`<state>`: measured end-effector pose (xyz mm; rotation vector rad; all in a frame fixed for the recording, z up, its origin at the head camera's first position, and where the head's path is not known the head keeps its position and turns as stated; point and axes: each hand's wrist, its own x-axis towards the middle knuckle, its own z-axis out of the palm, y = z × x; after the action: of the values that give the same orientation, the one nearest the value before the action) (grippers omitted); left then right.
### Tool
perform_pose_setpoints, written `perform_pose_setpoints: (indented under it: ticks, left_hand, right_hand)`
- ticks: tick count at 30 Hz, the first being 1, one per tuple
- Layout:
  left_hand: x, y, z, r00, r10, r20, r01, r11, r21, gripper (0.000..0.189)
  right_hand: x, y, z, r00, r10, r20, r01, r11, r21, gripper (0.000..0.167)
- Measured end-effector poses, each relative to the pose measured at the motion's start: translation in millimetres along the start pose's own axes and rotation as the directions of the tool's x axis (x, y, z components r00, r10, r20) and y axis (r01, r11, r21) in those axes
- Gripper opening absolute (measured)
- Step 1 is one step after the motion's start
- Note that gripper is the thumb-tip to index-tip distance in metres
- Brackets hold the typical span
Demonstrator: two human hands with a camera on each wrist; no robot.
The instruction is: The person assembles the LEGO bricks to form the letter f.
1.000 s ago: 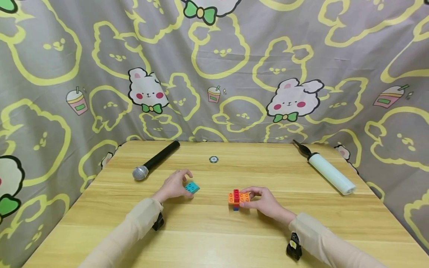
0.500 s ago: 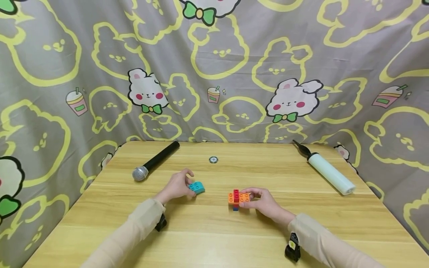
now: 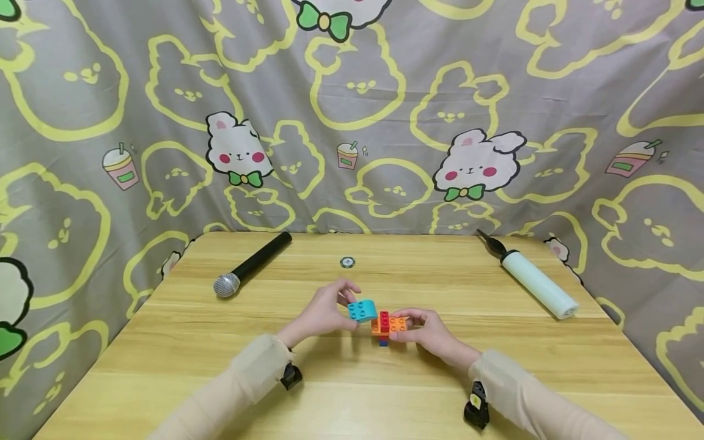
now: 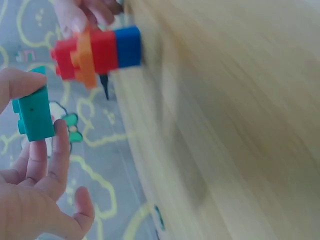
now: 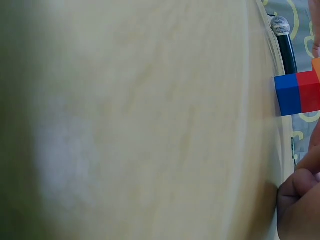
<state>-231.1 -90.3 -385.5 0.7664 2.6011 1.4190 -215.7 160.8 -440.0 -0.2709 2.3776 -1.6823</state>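
My left hand (image 3: 324,311) pinches a teal toy brick (image 3: 362,310) between thumb and fingers, held above the table. In the left wrist view the teal brick (image 4: 36,112) shows its studs facing left. Just right of it in the head view stands a stack of building bricks (image 3: 384,330): a blue brick (image 4: 128,46) at the bottom, a red brick (image 4: 104,51) over it, then an orange piece and a red brick on top. My right hand (image 3: 431,333) holds the orange brick (image 3: 398,324) at its right end. The teal brick overlaps the orange one's left end; whether they touch I cannot tell.
A black microphone (image 3: 253,264) with a silver head lies at the back left of the wooden table (image 3: 352,391). A small round chip (image 3: 348,262) lies at the back middle. A pale hand pump (image 3: 539,284) lies at the right. A patterned curtain (image 3: 308,91) hangs behind.
My left hand has moved right with the teal brick, from well left of the stack up to its left side. The brick has turned somewhat. The right hand stays on the stack.
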Motion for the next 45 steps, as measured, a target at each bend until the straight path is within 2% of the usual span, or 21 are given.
perform_pose_setpoints:
  ticks: [5, 8, 14, 21, 34, 45]
  left_hand:
    - [5.0, 10.9, 10.8, 0.997, 0.074, 0.027, -0.072, 0.996, -0.047, 0.053]
    - [8.1, 12.4, 15.7, 0.996, 0.086, 0.029, -0.084, 0.995, -0.06, 0.05]
    - [12.6, 8.5, 24.2, 0.995, 0.09, 0.037, -0.086, 0.992, -0.095, 0.041]
    - [13.3, 7.9, 28.1, 0.996, 0.078, 0.038, -0.077, 0.996, -0.046, 0.035]
    - [18.7, 8.8, 32.8, 0.996, 0.068, 0.063, -0.067, 0.998, -0.019, 0.034]
    - [20.9, 8.0, 34.7, 0.996, 0.078, 0.047, -0.074, 0.994, -0.077, 0.057]
  right_hand:
    - [-0.7, -2.5, -0.2, 1.0, -0.008, 0.001, 0.008, 1.0, 0.01, 0.042]
    - [-0.6, -3.3, -0.5, 1.0, -0.012, 0.009, 0.011, 1.0, 0.022, 0.043]
    - [0.3, -0.9, 0.4, 0.999, -0.025, 0.021, 0.024, 0.999, 0.039, 0.044]
    - [-0.8, -1.2, 2.0, 0.999, -0.035, 0.019, 0.035, 0.999, 0.037, 0.04]
    - [0.8, 2.5, 2.4, 0.997, -0.07, 0.034, 0.068, 0.997, 0.034, 0.039]
    - [0.7, 4.8, 2.0, 0.997, -0.068, 0.033, 0.067, 0.997, 0.046, 0.039]
